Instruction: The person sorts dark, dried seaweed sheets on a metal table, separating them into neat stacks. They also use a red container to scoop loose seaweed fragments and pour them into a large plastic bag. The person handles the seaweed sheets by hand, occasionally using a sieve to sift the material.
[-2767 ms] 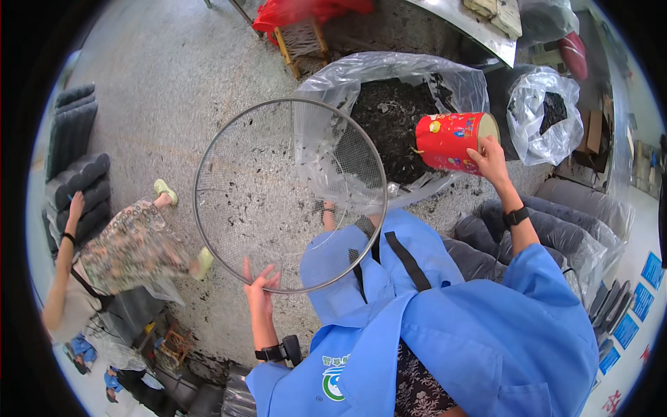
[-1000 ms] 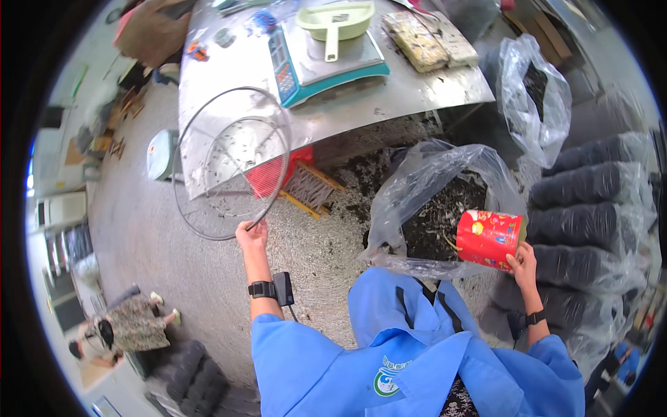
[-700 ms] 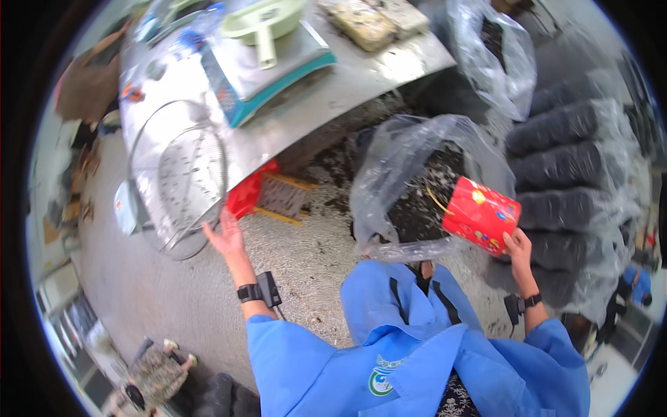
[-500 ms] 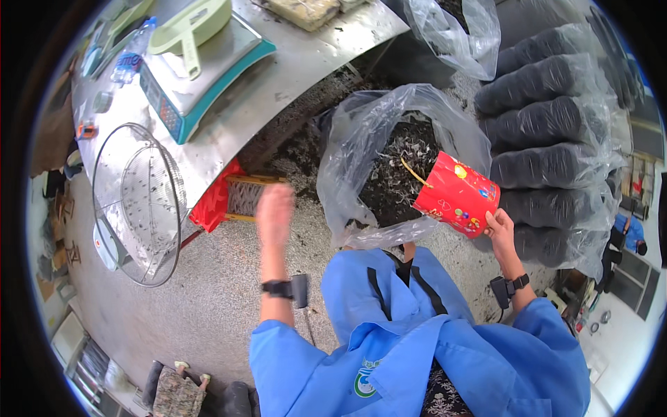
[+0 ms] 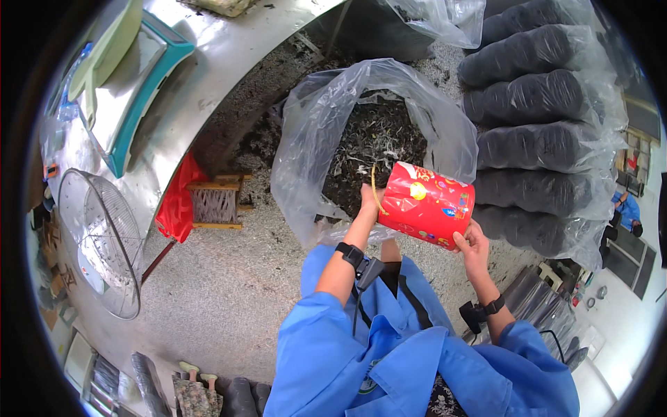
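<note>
A red paper bucket (image 5: 425, 205) with coloured prints and a thin yellow handle lies tilted, its mouth toward the left. My right hand (image 5: 472, 244) grips the bucket by its base end, thumb on the side. Right by the bucket's mouth is my left hand (image 5: 369, 201), close to the yellow handle; its fingers are mostly hidden, so I cannot tell whether it touches the rim. Below both is a large clear plastic bag (image 5: 297, 149), standing wide on the floor. Dark shredded pieces mixed with pale strips (image 5: 375, 132) fill its inside.
Black cylinders in clear plastic (image 5: 531, 146) are stacked at the right. A metal table (image 5: 208, 62) at the left carries a teal-edged scale (image 5: 135, 104) with a green scoop (image 5: 104, 62). A wire mesh basket (image 5: 104, 236) and a small wooden stool (image 5: 217, 203) are nearby.
My left hand has swung right, from beside the stool to the bucket's mouth. The bucket, in my right hand, has shifted a little left, and the whole view has turned.
</note>
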A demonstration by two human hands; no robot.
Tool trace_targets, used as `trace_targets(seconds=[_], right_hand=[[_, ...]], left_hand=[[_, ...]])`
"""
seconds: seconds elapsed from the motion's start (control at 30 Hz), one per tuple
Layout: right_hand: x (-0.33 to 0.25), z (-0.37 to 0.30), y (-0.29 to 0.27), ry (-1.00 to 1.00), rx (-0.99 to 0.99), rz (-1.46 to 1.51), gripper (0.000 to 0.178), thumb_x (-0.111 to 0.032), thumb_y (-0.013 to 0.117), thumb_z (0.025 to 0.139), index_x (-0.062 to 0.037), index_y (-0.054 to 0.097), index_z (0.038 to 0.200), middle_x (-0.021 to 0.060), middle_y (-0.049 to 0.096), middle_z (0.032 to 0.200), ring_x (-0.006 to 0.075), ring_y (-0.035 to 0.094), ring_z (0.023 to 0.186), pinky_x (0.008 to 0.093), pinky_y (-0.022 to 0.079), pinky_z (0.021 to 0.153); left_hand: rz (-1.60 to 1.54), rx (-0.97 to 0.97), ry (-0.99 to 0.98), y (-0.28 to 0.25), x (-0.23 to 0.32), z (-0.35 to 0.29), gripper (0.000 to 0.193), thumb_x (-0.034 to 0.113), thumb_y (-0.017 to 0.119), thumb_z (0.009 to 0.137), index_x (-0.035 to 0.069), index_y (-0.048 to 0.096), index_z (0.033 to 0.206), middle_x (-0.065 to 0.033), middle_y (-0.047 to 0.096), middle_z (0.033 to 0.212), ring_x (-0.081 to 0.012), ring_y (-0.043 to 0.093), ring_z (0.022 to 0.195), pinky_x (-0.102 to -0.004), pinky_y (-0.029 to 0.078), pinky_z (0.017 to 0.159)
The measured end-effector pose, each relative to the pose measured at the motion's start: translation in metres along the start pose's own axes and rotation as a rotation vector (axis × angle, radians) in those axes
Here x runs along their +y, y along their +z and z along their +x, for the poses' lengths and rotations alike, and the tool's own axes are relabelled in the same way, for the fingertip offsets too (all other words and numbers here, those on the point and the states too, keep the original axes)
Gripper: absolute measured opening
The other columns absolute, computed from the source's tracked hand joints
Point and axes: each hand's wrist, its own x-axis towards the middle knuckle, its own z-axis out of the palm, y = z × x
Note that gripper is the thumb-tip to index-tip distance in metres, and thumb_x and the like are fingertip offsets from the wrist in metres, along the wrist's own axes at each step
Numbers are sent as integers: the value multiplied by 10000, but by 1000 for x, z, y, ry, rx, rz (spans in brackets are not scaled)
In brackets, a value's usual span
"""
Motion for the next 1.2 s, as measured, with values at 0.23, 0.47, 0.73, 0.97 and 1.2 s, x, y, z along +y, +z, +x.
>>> trace_targets(seconds=[0.23, 0.47, 0.73, 0.97, 1.2], right_hand=[[3, 52, -32, -120, 167, 23, 281, -96, 661, 846, 0, 468, 667, 164, 449, 1320, 94, 577, 738, 207, 460, 525], [-32, 66, -45, -262, 195, -187, 237, -52, 645, 852, 15, 471, 704, 180, 428, 1336, 77, 573, 758, 190, 475, 519], [-36, 70, -51, -250, 102, -107, 156, -75, 625, 870, -5, 525, 774, 170, 452, 1318, 66, 544, 716, 181, 417, 510], [-64, 59, -45, -174, 33, -71, 185, -71, 610, 878, -21, 478, 759, 38, 480, 952, 54, 479, 645, 191, 396, 493], [-73, 55, -38, -335, -26, -315, 259, -47, 598, 881, -17, 405, 711, 12, 412, 809, 30, 417, 561, 182, 326, 410]], left_hand=[[656, 374, 417, -45, 20, 16, 688, 158, 769, 629, 159, 504, 1264, -212, 482, 1221, -404, 509, 1088, -428, 433, 938], [792, 399, 476, -83, 8, -27, 841, 242, 802, 648, 165, 399, 1382, -212, 401, 1314, -367, 360, 1255, -435, 304, 1047], [835, 1290, 13, -165, -123, -85, 703, 359, 786, 672, -51, 417, 1108, -224, 431, 1062, -380, 415, 1031, -477, 359, 877], [509, 1133, -496, -203, -153, -100, 565, 315, 708, 772, -19, 479, 1166, -249, 484, 1125, -351, 484, 1033, -438, 415, 840], [252, 89, 70, -183, -50, -122, 280, 285, 543, 930, 18, 608, 875, -62, 625, 728, -159, 599, 705, -302, 477, 669]])
